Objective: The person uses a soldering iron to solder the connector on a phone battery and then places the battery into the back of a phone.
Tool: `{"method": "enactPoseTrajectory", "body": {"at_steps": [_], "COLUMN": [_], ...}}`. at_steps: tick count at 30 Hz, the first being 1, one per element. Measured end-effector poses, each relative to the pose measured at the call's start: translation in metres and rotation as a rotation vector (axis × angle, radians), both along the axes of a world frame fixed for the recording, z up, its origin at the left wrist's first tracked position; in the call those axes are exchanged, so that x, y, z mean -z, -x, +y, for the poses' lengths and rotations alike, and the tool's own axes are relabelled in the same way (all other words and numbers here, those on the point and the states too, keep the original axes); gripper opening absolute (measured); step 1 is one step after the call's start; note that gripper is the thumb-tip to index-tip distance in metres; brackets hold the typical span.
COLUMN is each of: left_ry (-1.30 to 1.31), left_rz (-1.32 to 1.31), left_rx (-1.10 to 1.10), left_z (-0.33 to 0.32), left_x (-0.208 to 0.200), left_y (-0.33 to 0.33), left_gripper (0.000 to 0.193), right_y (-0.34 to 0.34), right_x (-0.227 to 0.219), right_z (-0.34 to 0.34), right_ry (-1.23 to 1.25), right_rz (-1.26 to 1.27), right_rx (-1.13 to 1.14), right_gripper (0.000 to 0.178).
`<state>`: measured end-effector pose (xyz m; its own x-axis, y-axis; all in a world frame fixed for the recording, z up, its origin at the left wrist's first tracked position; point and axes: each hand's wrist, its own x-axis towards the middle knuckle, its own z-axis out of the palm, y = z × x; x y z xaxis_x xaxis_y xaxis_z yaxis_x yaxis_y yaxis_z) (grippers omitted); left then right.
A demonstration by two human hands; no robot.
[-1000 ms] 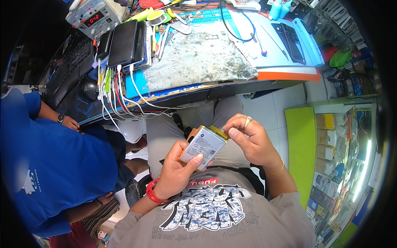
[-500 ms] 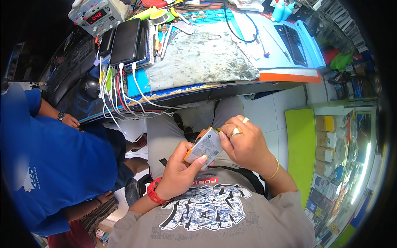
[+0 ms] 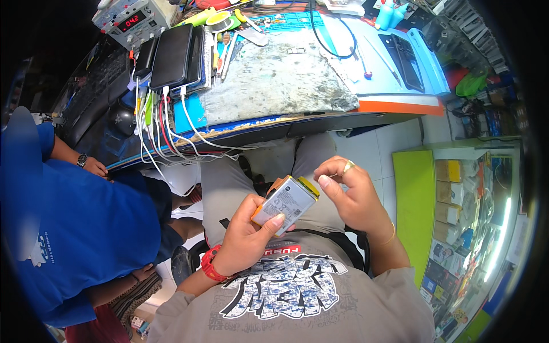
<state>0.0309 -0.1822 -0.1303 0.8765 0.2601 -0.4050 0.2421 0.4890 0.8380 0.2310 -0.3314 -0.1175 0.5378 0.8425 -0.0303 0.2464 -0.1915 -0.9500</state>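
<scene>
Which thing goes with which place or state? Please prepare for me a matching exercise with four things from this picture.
Things
1. Grey battery
2. Red wristband
3. Right hand
4. Large black device

Places or states
A. Beside the yellow end of the battery
B. With a white plug in its near edge
C. Held in the left hand
D. Worn on the left wrist

Right pairs: 1-C, 2-D, 3-A, 4-B

Left grip (image 3: 247, 233) partly hidden behind grey battery (image 3: 290, 200); blue-shirted person (image 3: 94, 217) cut off at left.
</scene>
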Motion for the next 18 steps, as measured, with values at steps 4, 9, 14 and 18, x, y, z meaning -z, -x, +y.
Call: {"method": "enactPoseTrajectory", "body": {"at_steps": [4,9,14,18], "left_ry": [0.045,0.095,0.125,0.132], "left_rz": [-0.016,0.006,-0.03,-0.044], "left_rx": [0.022,0.065,0.071,0.069], "left_z": [0.002,0.005,0.008,0.008], "left_x": [0.0,0.002,0.005,0.005], "left_y": [0.001,0.001,0.004,0.004], "left_gripper": [0.023,0.024,0.027,0.028], "right_y": [-0.019,-0.016,-0.008,-0.009], "right_x": [0.035,0.077,0.069,0.073], "right_z": [-0.001,0.003,0.014,0.014], "right_ry": [-0.049,-0.135,-0.23,-0.272], "right_rz": [0.957,1.253,1.351,1.368], "right_rx": [0.0,-0.218,-0.321,-0.414], "right_gripper": [0.02,0.014,0.014,0.014]}}
